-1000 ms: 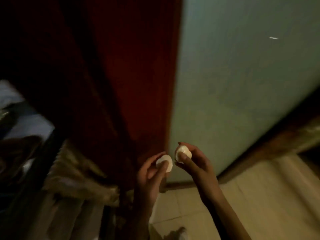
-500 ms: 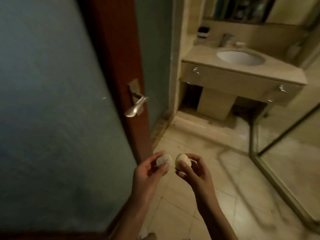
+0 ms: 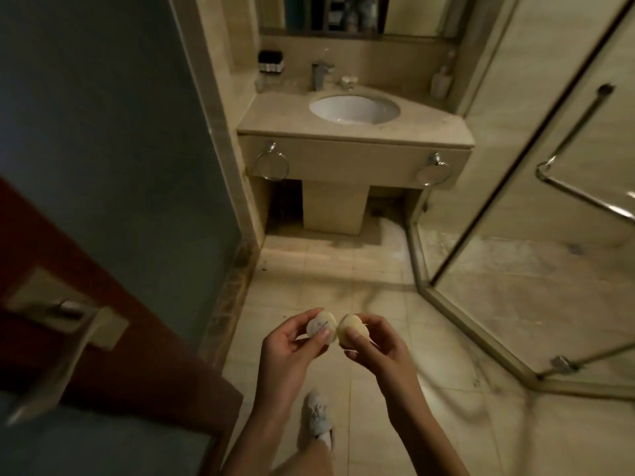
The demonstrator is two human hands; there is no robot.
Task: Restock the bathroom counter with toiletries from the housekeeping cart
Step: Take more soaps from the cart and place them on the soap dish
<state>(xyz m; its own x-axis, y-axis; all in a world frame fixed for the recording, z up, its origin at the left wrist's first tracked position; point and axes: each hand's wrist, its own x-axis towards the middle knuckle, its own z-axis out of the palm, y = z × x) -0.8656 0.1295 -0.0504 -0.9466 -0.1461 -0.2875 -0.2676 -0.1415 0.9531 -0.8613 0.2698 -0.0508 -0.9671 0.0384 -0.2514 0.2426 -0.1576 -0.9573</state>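
My left hand (image 3: 292,352) pinches a small round white wrapped soap (image 3: 321,326) between thumb and fingers. Beside it, my right hand (image 3: 374,348) holds a second round soap (image 3: 350,333) the same way. The two soaps nearly touch, low in the middle of the view above the tiled floor. Ahead, at the far end of the bathroom, stands the beige bathroom counter (image 3: 275,121) with a white oval sink (image 3: 354,108) set in it.
A faucet (image 3: 321,73), a dark holder (image 3: 271,61) on the wall and a pale bottle (image 3: 441,82) sit at the counter's back. The red-edged door with a lever handle (image 3: 65,359) stands at the left. A glass shower enclosure (image 3: 515,235) fills the right. My shoe (image 3: 318,417) is below.
The view has swung from the dark doorway into the bathroom, and the counter is now closer and centred. Both hands still hold the soaps in the same way.
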